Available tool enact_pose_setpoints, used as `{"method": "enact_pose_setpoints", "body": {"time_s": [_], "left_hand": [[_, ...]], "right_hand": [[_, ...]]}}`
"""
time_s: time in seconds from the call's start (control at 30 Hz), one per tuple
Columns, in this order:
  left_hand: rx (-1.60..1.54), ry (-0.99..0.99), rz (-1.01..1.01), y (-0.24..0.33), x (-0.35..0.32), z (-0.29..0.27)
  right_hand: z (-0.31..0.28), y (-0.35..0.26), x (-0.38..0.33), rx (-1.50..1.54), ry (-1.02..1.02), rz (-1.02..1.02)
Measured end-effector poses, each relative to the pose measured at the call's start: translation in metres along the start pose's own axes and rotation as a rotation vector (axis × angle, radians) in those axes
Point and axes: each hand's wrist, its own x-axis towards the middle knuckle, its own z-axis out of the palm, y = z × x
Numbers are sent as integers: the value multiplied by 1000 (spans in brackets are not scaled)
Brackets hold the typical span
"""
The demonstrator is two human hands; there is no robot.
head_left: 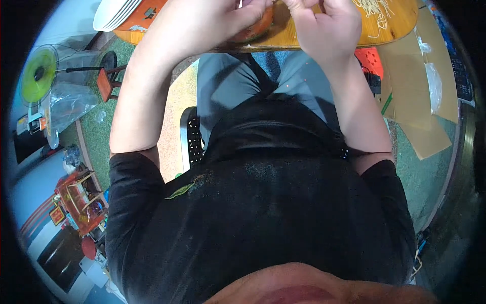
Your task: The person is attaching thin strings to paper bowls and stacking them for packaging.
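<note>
My left hand [240,16] is at the top edge of the view, over the near edge of a wooden table [298,38]. Its fingers are closed in a pinch, partly cut off by the frame. Close beside it my right hand [331,25] has its fingers curled and pressed together. What either hand pinches is too small or out of frame to make out. Under the left hand lies a rounded orange-red thing [260,29], mostly hidden. Thin pale strands like noodles [377,14] lie loose on the table to the right of my right hand.
White nested dishes [114,14] stand at the table's left end, by an orange-red surface [147,17]. A green-bladed fan [38,73] and a small red stool [105,85] are to the left. Flattened cardboard [412,86] and a red plastic basket [370,62] are at the right.
</note>
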Motion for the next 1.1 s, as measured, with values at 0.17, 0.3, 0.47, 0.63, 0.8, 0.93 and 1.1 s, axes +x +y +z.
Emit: {"method": "enact_pose_setpoints", "body": {"time_s": [0.17,0.3,0.47,0.63,0.8,0.93,1.1], "left_hand": [[-48,-84,-184,6,2,1],[-437,-162,-438,6,7,2],[-706,-186,-404,-14,5,3],[-726,-160,-410,-12,11,4],[-723,-189,-439,-13,11,7],[-743,-203,-462,-9,11,5],[-403,-176,-438,4,16,0]], "right_hand": [[-3,10,-2,343,20,159],[-11,18,-1,299,-41,216],[-17,9,7,80,-86,109],[-15,-4,-3,-99,23,-3],[-8,-17,-16,-180,60,106],[-4,-21,-14,-16,61,307],[-3,-16,-12,-71,68,141]]}}
